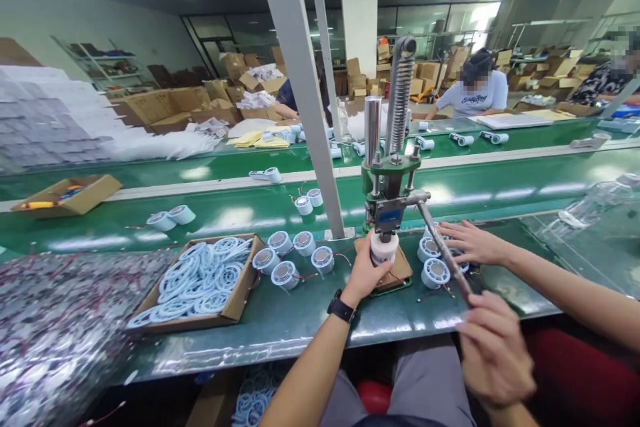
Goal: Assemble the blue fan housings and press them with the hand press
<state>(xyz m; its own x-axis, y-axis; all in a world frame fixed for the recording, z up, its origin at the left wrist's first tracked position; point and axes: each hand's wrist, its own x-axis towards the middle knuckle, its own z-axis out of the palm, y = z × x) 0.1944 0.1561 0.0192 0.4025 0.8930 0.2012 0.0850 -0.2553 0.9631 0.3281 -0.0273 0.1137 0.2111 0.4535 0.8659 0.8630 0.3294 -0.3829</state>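
At the green hand press [391,197], my left hand [369,271] wraps round a small round housing [384,259] that sits under the ram on the base plate. A dark watch is on that wrist. My right hand [495,347], slightly blurred, grips the lower end of the press's metal lever [445,253], which slants down toward me. Several light-blue round housings [285,275] with wires stand left of the press. More housings [435,273] stand on its right, partly behind the lever.
A co-worker's hand [473,242] reaches over the right-hand housings. A cardboard box [243,300] of light-blue rings stands at left, beside bagged parts [65,320]. A grey post [320,147] rises behind the bench. Blue-white parts [273,175] lie on the green conveyor [240,213].
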